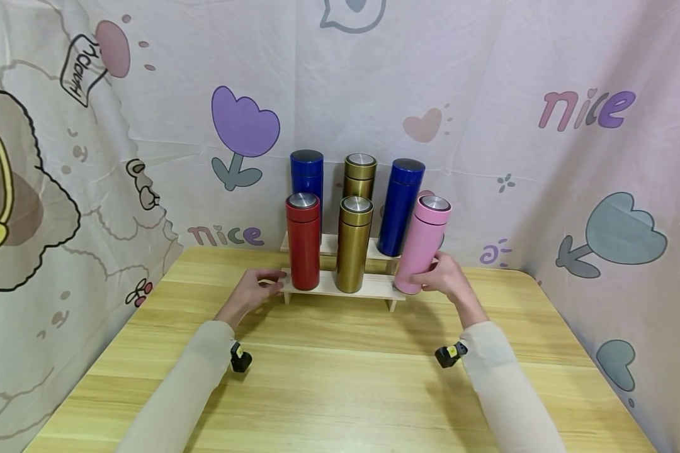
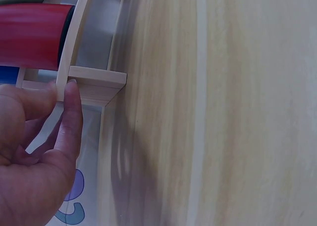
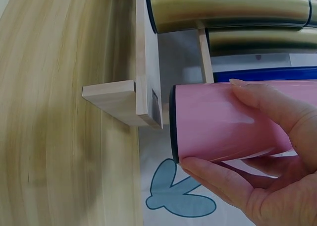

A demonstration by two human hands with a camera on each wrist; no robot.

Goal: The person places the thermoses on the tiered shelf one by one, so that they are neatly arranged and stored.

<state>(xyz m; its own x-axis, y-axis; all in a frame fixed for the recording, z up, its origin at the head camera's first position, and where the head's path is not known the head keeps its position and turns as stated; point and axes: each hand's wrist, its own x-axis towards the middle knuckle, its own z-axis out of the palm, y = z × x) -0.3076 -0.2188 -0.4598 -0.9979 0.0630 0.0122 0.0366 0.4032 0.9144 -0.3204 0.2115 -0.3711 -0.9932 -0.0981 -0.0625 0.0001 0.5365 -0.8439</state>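
Observation:
My right hand (image 1: 443, 274) grips a pink thermos flask (image 1: 425, 242) near its base, at the right end of the wooden two-step rack (image 1: 382, 286). In the right wrist view the flask's dark bottom (image 3: 173, 124) is a little apart from the lower board. With thumb and fingertip my left hand (image 1: 255, 289) pinches the left end of that board (image 2: 74, 47). A red flask (image 1: 303, 245) and a gold flask (image 1: 354, 248) stand upright on the lower step. Behind them on the upper step are a blue flask (image 1: 307, 170), another gold flask (image 1: 360, 173) and another blue flask (image 1: 399, 207).
The rack stands on a wood-grain table (image 1: 340, 377) near its back edge. A printed cloth (image 1: 340, 82) hangs behind and along both sides. Each wrist carries a small black camera (image 1: 240, 358).

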